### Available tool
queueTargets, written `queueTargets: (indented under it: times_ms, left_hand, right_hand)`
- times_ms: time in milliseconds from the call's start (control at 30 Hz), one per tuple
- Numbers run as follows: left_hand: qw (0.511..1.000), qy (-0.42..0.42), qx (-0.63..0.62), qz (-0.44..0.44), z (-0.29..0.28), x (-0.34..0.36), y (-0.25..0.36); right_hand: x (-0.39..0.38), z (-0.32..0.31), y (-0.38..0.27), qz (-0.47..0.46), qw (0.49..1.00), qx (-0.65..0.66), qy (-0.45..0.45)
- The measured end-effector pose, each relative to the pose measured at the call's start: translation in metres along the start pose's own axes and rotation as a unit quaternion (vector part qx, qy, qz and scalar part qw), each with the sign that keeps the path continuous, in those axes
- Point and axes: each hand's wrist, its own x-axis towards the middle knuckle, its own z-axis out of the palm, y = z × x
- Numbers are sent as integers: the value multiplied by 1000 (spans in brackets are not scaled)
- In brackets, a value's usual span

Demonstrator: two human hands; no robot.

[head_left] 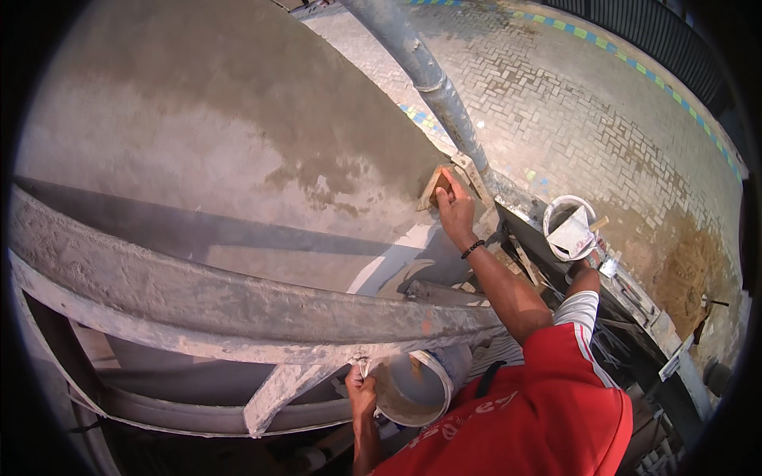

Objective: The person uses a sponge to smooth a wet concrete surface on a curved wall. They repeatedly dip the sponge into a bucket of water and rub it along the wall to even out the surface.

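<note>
Right hand [456, 208] pinching a brown wooden block [433, 189] at the plaster's edge.
Damp, patchy grey plaster [238, 151] spreads toward ten o'clock, a scuffed metal pole [432, 79] at twelve, brick paving [548, 103] past one; a white bucket [557, 252] at three holds a pale flat piece [571, 234]. Toward eight, a crusted beam [262, 305]; at seven, the left hand [363, 390], curled, grip unclear, by a bucket of grey liquid [421, 379].

Right fingers [458, 190] grip block [432, 189] on grey surface [230, 95].
</note>
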Motion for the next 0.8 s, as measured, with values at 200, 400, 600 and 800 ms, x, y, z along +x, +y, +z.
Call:
queueTargets:
  times_ms: [200, 400, 600, 800]
  left_hand:
    - [1000, -15, 10, 4, -3, 10, -4]
    - [1000, -8, 23, 14, 4, 8, 11]
    - [999, -20, 22, 12, 1, 6, 6]
    - [1000, -29, 6, 9, 3, 7, 10]
  right_hand:
    - [28, 21, -18, -61, 998, 6, 33]
    - [-15, 10, 40, -119, 990, -69, -29]
    - [52, 2, -71, -173, 984, 15, 50]
    - [-17, 11, 18, -99, 984, -108, -103]
